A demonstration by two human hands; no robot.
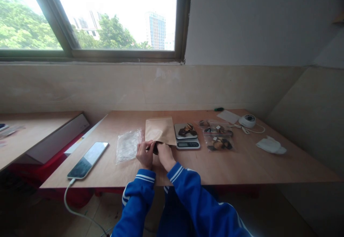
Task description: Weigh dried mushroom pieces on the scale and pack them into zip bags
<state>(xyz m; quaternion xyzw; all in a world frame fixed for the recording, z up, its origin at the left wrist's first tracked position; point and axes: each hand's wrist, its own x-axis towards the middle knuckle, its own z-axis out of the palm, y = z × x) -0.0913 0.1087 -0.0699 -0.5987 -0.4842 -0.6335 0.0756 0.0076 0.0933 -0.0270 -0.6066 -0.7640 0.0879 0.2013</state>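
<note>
Near the front edge of the wooden table, a brown paper envelope lies flat with its open end toward the person. Both hands meet at that end. The left hand has its fingers curled around the envelope's lip, and the right hand pinches the same edge from the other side; a small dark item shows between them at the mouth, too hidden to name. Blue sleeves with white stripes cover both forearms.

Just left of the envelope lies a clear plastic bag, crumpled and flat on the wood. Just right of it stands a small digital scale with dark dried pieces heaped on its platform. Beyond the scale, two clear bags of dark pieces lie side by side. Farther right rest a white round device with its cord, and a white cloth. Well to the left, a phone lies screen up, a white cable hanging from it off the table edge.
</note>
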